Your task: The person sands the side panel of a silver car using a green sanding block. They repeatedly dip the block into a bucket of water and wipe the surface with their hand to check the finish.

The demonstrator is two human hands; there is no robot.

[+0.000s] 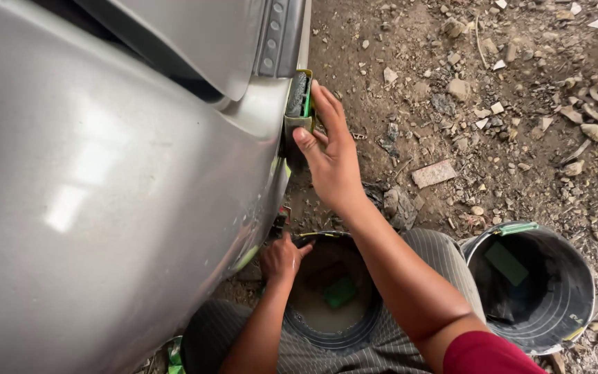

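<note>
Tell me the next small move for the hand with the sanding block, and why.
Probably a short stroke down the edge of the silver car panel: the right hand presses the sanding block at its top, while the left hand rests by the water bucket.

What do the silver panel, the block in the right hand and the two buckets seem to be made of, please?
Silver panel: painted sheet metal, probably; glossy, mirror-like reflections. Block in the right hand: likely spongy foam wrapped in dark abrasive sheet. Buckets: black plastic or rubber, matte, ribbed.
</note>
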